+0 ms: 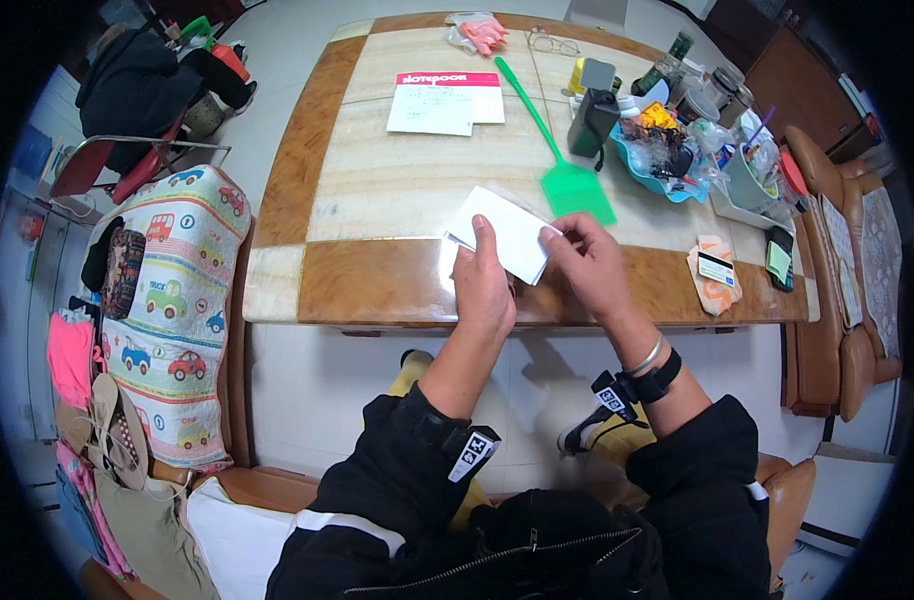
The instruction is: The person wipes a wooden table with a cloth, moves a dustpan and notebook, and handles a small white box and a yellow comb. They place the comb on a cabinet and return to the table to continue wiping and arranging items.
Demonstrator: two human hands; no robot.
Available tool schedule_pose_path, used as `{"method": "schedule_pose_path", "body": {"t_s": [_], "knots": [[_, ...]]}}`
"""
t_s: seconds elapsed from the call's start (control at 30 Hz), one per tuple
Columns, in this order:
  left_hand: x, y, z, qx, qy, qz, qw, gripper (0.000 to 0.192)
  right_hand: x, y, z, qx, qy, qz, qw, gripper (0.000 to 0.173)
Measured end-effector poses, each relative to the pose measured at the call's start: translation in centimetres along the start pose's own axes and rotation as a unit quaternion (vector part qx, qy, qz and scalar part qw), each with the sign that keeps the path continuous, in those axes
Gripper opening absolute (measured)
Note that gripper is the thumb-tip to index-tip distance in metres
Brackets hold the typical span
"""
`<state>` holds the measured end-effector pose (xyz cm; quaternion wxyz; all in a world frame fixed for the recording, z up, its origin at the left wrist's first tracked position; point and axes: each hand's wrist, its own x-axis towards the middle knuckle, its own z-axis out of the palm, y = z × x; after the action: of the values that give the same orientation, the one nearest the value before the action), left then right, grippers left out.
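Above the table's near edge, both my hands hold a small stack of white paper sheets (506,232). My left hand (483,281) grips the left side, its thumb lying on top. At the right edge, the thumb and fingers of my right hand (588,259) pinch the paper. Part of the stack's underside is hidden by my hands. Just beyond lies a green plastic fly swatter (577,191), its handle pointing away from me. Farther back, a written-on sheet (431,111) rests over a notebook with a pink header (489,88).
Right of the swatter stand a dark box-shaped object (593,124), a cluttered blue bowl (674,195) and several jars and bottles. A card (716,268) lies near the right edge beside a phone-like device (779,259). Glasses (554,45) and a pink bag (483,34) lie far back. A person sits at upper left.
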<state>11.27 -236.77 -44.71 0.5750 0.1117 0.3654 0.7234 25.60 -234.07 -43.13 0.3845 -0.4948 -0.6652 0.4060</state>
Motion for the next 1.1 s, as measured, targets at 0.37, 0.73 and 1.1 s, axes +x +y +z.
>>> {"method": "schedule_pose_path", "body": {"t_s": [0.37,0.73,1.1], "knots": [[0.3,1.9,-3.4,0.003,-0.011,-0.010,1.000,0.048,20.0,-0.4,4.1,0.055,-0.042,-0.024,0.997,0.021],[-0.1,3.3,-2.6,-0.032,0.004,-0.075,0.997,0.042,35.0,3.9,9.8,-0.494,-0.094,-0.150,0.851,0.035],[0.2,3.2,-4.1,-0.064,-0.003,-0.118,0.991,0.037,34.8,3.8,11.0,-0.408,-0.084,-0.059,0.907,0.036]]}}
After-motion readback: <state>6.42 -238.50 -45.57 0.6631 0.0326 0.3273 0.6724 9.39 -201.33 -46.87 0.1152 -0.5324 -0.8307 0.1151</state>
